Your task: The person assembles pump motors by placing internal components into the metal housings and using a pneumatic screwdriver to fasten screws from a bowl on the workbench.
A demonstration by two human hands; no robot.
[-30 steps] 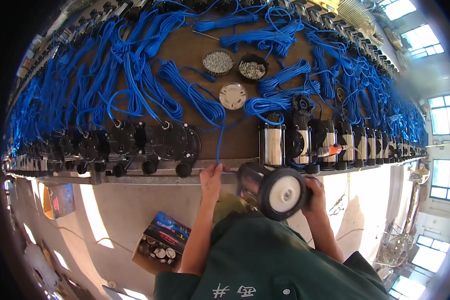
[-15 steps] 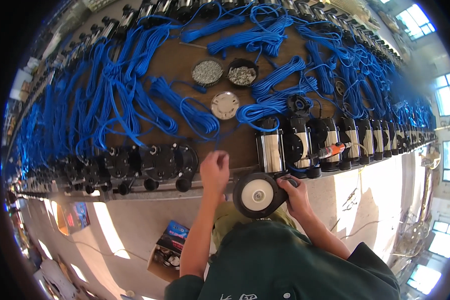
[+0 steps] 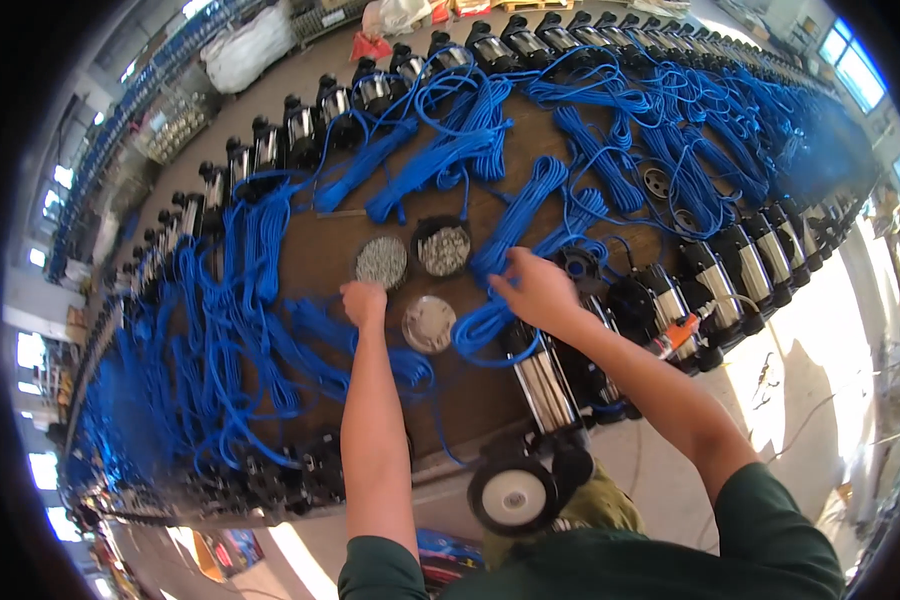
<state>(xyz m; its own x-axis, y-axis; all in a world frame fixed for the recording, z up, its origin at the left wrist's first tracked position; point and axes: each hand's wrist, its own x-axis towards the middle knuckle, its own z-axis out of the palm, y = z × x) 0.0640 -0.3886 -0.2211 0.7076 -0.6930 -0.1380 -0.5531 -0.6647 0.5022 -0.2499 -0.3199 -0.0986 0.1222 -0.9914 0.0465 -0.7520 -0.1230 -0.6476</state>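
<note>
My left hand (image 3: 366,302) is at the near rim of a round dish of small silvery parts (image 3: 381,262), fingers curled together; anything between them is too small to see. My right hand (image 3: 542,291) reaches over the near end of a blue cable bundle (image 3: 518,222), its fingers apart and nothing visible in them. Below it a pump with a shiny steel body (image 3: 547,385) lies at the table's near edge. At its near end, a black round housing with a white disc (image 3: 513,497) sticks out past the edge, with neither hand on it.
Beside the dish stands a black bowl of metal pieces (image 3: 442,248), with a pale round cover (image 3: 429,324) nearer me. An orange-handled tool (image 3: 674,336) lies on the pumps at right. More blue cable bundles (image 3: 232,340) and rows of pumps (image 3: 303,128) line the brown table (image 3: 320,250).
My right hand has let go of the pump and moved forward to the blue cable. My left hand has moved forward to the dish. The view has shifted toward the table's far side.
</note>
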